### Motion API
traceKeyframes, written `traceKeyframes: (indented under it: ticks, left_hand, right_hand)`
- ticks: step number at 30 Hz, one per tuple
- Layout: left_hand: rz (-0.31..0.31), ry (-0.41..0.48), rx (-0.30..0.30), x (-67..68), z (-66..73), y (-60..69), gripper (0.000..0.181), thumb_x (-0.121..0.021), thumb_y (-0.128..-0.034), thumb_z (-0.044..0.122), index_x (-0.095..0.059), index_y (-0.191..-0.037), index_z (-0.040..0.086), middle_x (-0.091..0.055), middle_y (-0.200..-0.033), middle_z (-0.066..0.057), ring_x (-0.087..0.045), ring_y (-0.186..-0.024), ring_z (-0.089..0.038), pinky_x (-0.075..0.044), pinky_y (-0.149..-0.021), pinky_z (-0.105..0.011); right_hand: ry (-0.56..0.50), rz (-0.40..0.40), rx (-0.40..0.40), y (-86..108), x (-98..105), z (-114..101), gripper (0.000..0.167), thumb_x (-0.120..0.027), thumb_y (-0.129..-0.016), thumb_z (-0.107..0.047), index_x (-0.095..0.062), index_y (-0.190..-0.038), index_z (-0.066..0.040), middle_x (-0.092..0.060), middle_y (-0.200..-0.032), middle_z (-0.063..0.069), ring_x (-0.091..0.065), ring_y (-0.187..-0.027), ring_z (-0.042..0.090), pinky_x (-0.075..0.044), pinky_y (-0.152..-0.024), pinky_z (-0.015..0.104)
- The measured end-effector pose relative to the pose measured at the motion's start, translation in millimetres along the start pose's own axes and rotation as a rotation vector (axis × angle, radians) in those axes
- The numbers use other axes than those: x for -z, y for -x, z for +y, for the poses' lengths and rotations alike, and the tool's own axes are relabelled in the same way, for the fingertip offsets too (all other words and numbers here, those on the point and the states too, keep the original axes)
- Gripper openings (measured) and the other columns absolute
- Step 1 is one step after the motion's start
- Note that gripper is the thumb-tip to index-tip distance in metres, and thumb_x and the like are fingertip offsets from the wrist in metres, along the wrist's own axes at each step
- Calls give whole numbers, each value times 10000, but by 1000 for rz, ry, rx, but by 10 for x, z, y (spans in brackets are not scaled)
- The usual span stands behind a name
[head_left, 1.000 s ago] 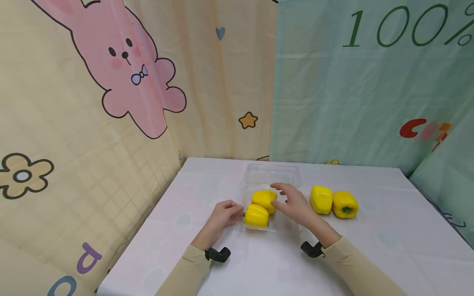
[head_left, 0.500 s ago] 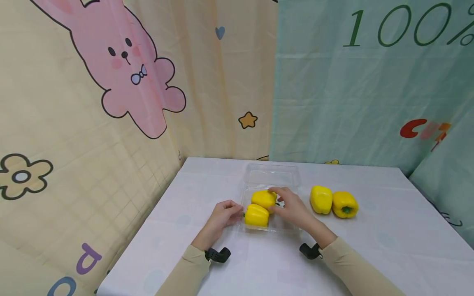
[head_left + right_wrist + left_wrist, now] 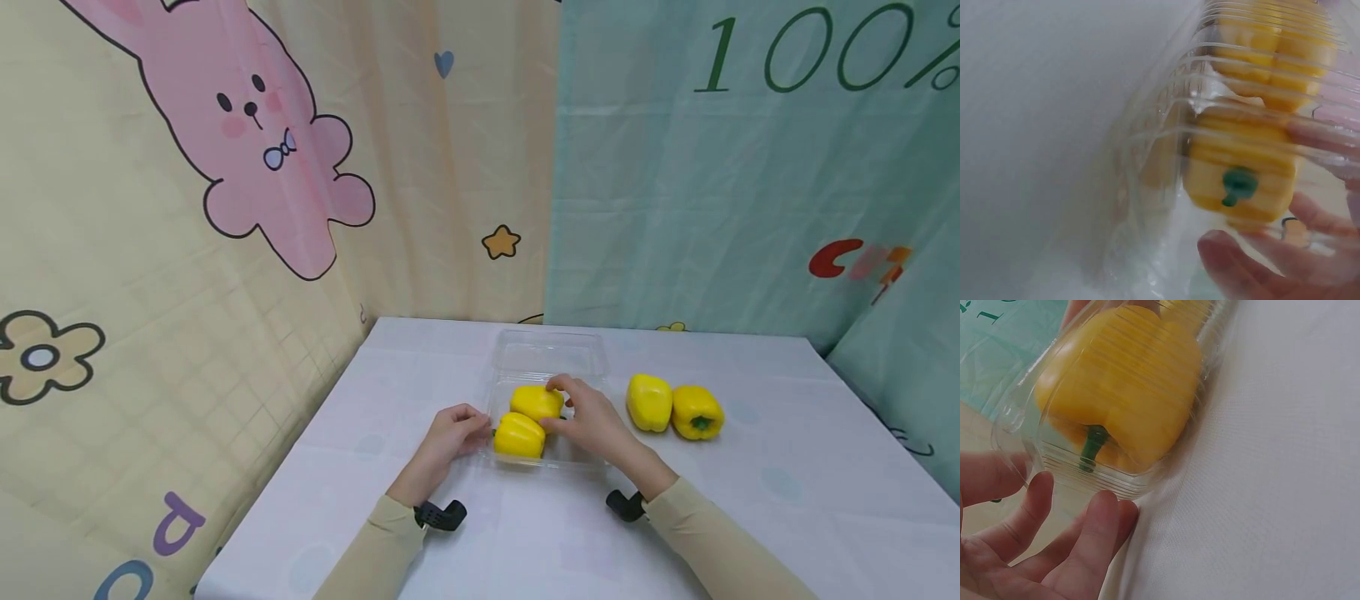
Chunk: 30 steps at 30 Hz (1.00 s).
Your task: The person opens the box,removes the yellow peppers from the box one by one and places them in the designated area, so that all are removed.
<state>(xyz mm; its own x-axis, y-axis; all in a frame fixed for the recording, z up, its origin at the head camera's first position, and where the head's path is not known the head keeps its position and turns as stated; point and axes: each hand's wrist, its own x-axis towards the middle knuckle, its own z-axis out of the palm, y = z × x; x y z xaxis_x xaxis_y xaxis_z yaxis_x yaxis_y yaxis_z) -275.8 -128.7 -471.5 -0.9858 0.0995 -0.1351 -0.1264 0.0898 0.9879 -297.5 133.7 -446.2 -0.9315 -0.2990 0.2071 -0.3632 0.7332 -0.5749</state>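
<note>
A clear plastic clamshell container (image 3: 592,454) lies with its lid folded back, and two yellow bell peppers sit inside. My left hand (image 3: 456,437) pinches the container's left edge; in the left wrist view its fingertips (image 3: 1104,503) meet the ribbed end wall. Just inside that wall is the front bell pepper (image 3: 519,436), its green stem towards my left hand. My right hand (image 3: 592,417) reaches over the right side and grips the rear bell pepper (image 3: 534,401) between thumb and fingers. Through the ribbed plastic, the right wrist view shows this pepper's stem (image 3: 1240,182).
To the right of the container, two more yellow bell peppers, one on its side (image 3: 649,403) and one with its stem facing me (image 3: 697,413), lie on the white-covered table (image 3: 750,517). Patterned curtains (image 3: 450,167) hang behind and beside the table. The transparent lid (image 3: 551,350) lies at the back.
My right hand has come left and closed its fingers and thumb onto the rear bell pepper, which has shifted very slightly. The left hand has stayed at the container's edge.
</note>
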Motion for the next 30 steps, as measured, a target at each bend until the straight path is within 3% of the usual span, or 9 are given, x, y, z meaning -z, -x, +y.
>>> traceKeyframes:
  ticks: [8, 13, 23, 30]
  left_hand:
    - [-2, -2, -7, -2, 4, -8, 220, -671, -982, 238, -675, -1015, 21, -699, -1054, -126, -677, -954, -246, -569, -872, -363]
    - [7, 6, -5, -8, 6, -16, 201, -665, -985, 222, -677, -1003, 23, -694, -1037, -118, -671, -939, -243, -573, -865, -360]
    - [-1, 42, -13, -17, -11, -9, 212, -673, -979, 214, -676, -1003, 4, -699, -1009, -105, -679, -925, -225, -565, -870, -398]
    - [-2, 36, -10, -17, -5, 0, 211, -673, -978, 211, -676, -1012, 2, -693, -1007, -99, -673, -907, -214, -568, -854, -383]
  right_hand:
    - [-19, 5, -16, -21, 0, 34, 561, -829, -837, -389, -552, -1293, -215, -610, -1287, 14, -591, -1011, 238, -542, -830, 376]
    - [-2, -9, -3, -27, 5, 70, 691, -829, -830, -397, -529, -1409, -168, -587, -1293, 57, -589, -1015, 244, -540, -837, 393]
    - [14, -41, -10, -11, 38, 69, 750, -858, -788, -354, -549, -1412, -75, -513, -1097, 66, -545, -947, 256, -489, -788, 366]
    - [-22, -46, -24, -5, 38, 65, 745, -872, -760, -299, -535, -1380, -61, -564, -1240, 76, -553, -1007, 228, -515, -893, 410]
